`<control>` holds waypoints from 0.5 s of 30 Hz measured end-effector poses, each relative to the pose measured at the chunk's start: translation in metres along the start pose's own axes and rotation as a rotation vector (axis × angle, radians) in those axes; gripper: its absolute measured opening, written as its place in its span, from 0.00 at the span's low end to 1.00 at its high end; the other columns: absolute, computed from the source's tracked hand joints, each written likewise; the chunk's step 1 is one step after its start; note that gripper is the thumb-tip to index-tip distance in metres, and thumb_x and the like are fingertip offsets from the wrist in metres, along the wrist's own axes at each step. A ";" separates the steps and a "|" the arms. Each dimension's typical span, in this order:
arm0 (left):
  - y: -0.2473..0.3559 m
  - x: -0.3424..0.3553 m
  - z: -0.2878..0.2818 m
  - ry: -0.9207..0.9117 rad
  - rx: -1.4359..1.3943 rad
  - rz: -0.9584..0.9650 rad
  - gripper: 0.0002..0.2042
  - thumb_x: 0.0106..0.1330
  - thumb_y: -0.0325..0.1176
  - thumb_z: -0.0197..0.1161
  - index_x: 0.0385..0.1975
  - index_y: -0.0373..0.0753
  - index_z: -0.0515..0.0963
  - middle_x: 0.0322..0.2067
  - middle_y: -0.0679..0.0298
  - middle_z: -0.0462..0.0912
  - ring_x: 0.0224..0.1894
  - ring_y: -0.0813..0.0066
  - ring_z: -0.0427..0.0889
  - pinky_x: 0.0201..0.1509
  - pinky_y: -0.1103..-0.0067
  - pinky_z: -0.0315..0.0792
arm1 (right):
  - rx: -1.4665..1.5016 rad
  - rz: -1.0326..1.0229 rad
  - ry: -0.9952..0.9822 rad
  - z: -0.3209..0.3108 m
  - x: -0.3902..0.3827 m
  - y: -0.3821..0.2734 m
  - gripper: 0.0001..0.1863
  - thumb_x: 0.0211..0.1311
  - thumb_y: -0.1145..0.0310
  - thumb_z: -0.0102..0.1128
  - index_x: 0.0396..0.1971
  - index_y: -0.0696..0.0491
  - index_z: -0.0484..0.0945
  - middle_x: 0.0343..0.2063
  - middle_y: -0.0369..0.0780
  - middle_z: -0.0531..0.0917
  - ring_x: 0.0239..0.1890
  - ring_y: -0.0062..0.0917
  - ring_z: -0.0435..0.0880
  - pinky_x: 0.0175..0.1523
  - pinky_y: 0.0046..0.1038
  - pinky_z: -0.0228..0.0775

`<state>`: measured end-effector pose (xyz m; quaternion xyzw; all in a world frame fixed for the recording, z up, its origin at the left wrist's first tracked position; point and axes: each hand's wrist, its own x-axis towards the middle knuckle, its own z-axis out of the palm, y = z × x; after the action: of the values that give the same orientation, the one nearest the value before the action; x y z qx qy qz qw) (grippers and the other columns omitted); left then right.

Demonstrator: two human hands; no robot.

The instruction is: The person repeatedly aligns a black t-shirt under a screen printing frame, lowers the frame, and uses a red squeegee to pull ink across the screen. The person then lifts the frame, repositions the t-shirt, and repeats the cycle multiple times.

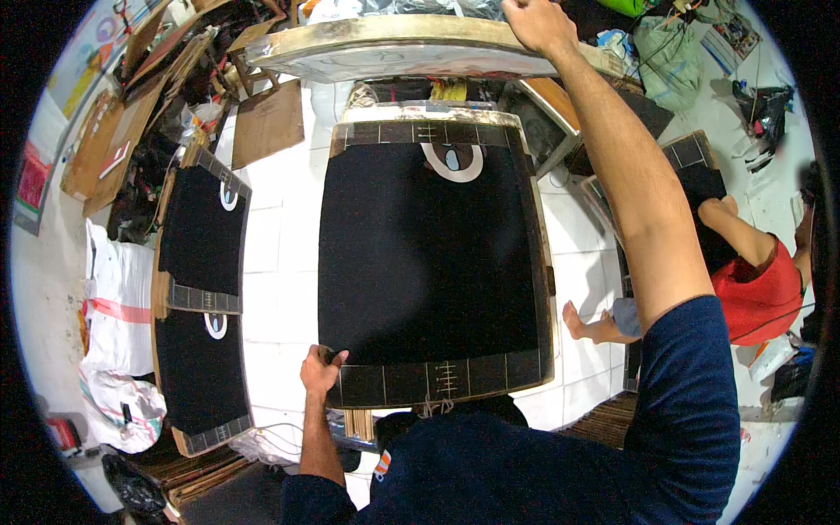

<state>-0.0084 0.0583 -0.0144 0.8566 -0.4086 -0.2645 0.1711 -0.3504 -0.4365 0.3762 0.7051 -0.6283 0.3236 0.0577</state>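
From my end: ctr of view, black cloth (429,262) lies flat on a board (549,341), dark ruled strips across top & btm ends. Printed motif (472,172), white ring w/ brown & pale blue inside, sits nr cloth's far edge, a bit R of ctr. My L hand (322,369) is at board's nr L corner, grip grasping it, thumb on top; fingers underneath mostly hidden from me. R arm's stretched fwd; R hand (541,28) is on top edge of a wooden frame (394,39), grip clenched on it, tho fingertips are hard to see at pic edge. Frame's raised past board's far end, apart from cloth; exact tilt I can't tell.

Off L, a long board w/ 2 more black panels (206,227), each w/ same motif. White sack (118,280) w/ red stripe lies beyond, cardboard sheet (269,122) on tiled floor (282,289). Far R, co-worker in red garment (761,284) is nr another board w/ black cloth on it. Greenish bag (669,61) behind, top R.
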 end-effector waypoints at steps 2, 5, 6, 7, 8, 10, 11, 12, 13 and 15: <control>0.006 -0.002 -0.008 -0.009 0.057 -0.028 0.27 0.52 0.55 0.81 0.33 0.36 0.78 0.26 0.55 0.84 0.32 0.53 0.85 0.39 0.63 0.77 | -0.008 0.010 -0.016 -0.003 0.006 -0.003 0.22 0.60 0.50 0.53 0.41 0.47 0.89 0.44 0.51 0.88 0.49 0.48 0.87 0.56 0.46 0.78; 0.017 -0.001 -0.015 -0.018 0.092 -0.058 0.27 0.52 0.54 0.81 0.35 0.35 0.79 0.28 0.53 0.86 0.35 0.51 0.87 0.41 0.62 0.78 | -0.006 0.020 -0.041 -0.005 0.018 -0.004 0.23 0.59 0.50 0.54 0.42 0.48 0.89 0.45 0.51 0.88 0.51 0.48 0.86 0.58 0.45 0.78; 0.021 0.001 -0.016 -0.024 0.121 -0.092 0.27 0.52 0.54 0.81 0.35 0.35 0.79 0.29 0.52 0.87 0.36 0.51 0.88 0.41 0.62 0.79 | -0.005 0.014 -0.030 -0.005 0.022 -0.005 0.23 0.59 0.49 0.54 0.42 0.48 0.89 0.45 0.51 0.88 0.51 0.47 0.86 0.58 0.45 0.78; 0.025 0.002 -0.017 -0.007 0.105 -0.060 0.28 0.52 0.54 0.81 0.36 0.34 0.79 0.30 0.51 0.87 0.37 0.50 0.88 0.42 0.62 0.79 | -0.002 0.009 -0.021 -0.004 0.025 -0.005 0.23 0.59 0.49 0.53 0.42 0.48 0.89 0.46 0.51 0.88 0.52 0.47 0.86 0.58 0.45 0.78; 0.029 0.004 -0.018 0.006 0.116 -0.058 0.28 0.52 0.54 0.81 0.36 0.34 0.79 0.31 0.51 0.87 0.38 0.50 0.88 0.43 0.62 0.79 | 0.007 0.011 -0.023 -0.004 0.029 -0.005 0.24 0.60 0.48 0.53 0.43 0.47 0.90 0.47 0.50 0.87 0.53 0.47 0.86 0.59 0.44 0.77; 0.036 0.007 -0.021 0.013 0.128 -0.067 0.28 0.53 0.54 0.80 0.37 0.33 0.80 0.33 0.49 0.88 0.39 0.50 0.88 0.44 0.62 0.80 | 0.013 0.016 -0.030 -0.004 0.034 -0.006 0.24 0.60 0.48 0.53 0.44 0.46 0.89 0.47 0.50 0.87 0.53 0.47 0.86 0.60 0.44 0.77; 0.039 0.008 -0.022 0.006 0.130 -0.078 0.29 0.53 0.54 0.80 0.38 0.33 0.80 0.34 0.49 0.88 0.40 0.49 0.89 0.45 0.61 0.80 | 0.015 0.019 -0.033 -0.004 0.036 -0.006 0.24 0.60 0.48 0.53 0.44 0.46 0.89 0.48 0.50 0.87 0.54 0.46 0.86 0.60 0.45 0.77; 0.042 0.009 -0.023 0.006 0.133 -0.078 0.29 0.53 0.54 0.80 0.39 0.32 0.81 0.34 0.48 0.88 0.41 0.49 0.89 0.46 0.61 0.80 | 0.018 -0.010 -0.024 -0.005 0.038 -0.007 0.26 0.62 0.43 0.53 0.44 0.47 0.89 0.48 0.51 0.87 0.54 0.47 0.86 0.60 0.45 0.77; 0.044 0.011 -0.024 0.001 0.146 -0.082 0.29 0.53 0.54 0.80 0.40 0.32 0.81 0.35 0.48 0.88 0.41 0.49 0.89 0.46 0.62 0.80 | 0.012 -0.007 -0.025 -0.005 0.040 -0.007 0.28 0.63 0.40 0.53 0.44 0.47 0.89 0.48 0.51 0.87 0.54 0.47 0.86 0.60 0.45 0.77; 0.047 0.015 -0.026 -0.012 0.190 -0.096 0.30 0.53 0.54 0.79 0.41 0.31 0.81 0.35 0.48 0.88 0.41 0.49 0.89 0.47 0.62 0.81 | -0.002 -0.001 -0.033 -0.007 0.043 -0.007 0.32 0.63 0.35 0.52 0.44 0.48 0.89 0.48 0.52 0.87 0.54 0.47 0.85 0.60 0.45 0.76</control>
<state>-0.0139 0.0202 0.0259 0.8859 -0.3916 -0.2374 0.0737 -0.3463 -0.4682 0.4071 0.7105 -0.6294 0.3110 0.0482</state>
